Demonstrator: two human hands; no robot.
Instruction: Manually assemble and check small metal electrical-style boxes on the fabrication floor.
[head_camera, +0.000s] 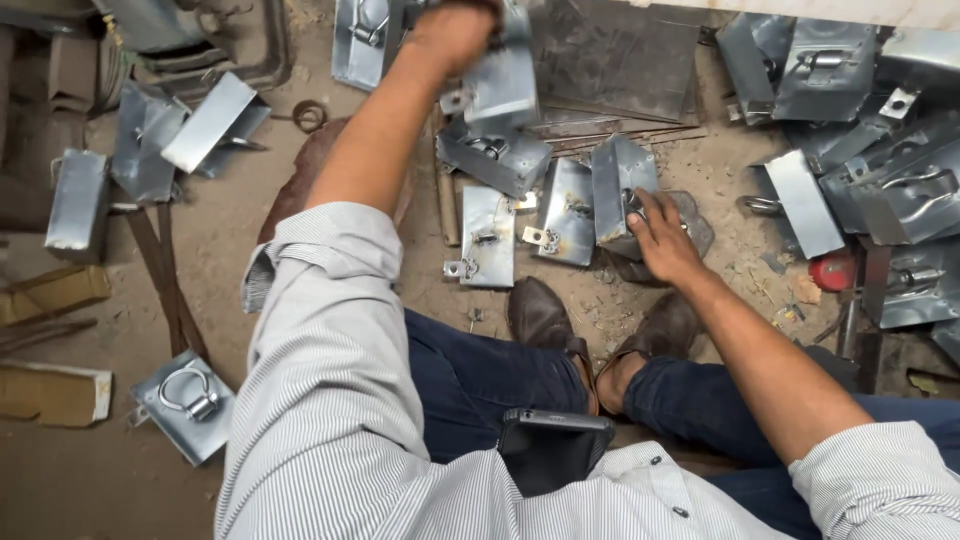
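Two hands, two metal pieces. My left hand (455, 35) is stretched far out in front of me, and its fingers are closed around a bent grey metal box (500, 85) that I hold up off the ground. Just under that hand lies another metal piece with a ring (492, 155) on it. If my fingers slip, I think the box could fall and bang on that one, or land on my brown shoes (545, 315) closer to me. The edges look thin and may be sharp, so a fast pull could cut my palm.

To the right of that, my right hand (662, 240) is pressed on a standing metal piece (620, 190), with my fingers curled over its side edge. It stands on the dirt floor (250, 210), just past my shoes. It looks tippy. If I lean too hard, I think it could fall onto the flat plate (568, 210) to the left of this hand.

Farther right of that hand sits a red cap (830, 270) and a big heap of boxes (880, 170). A bump with my arm could knock it down.
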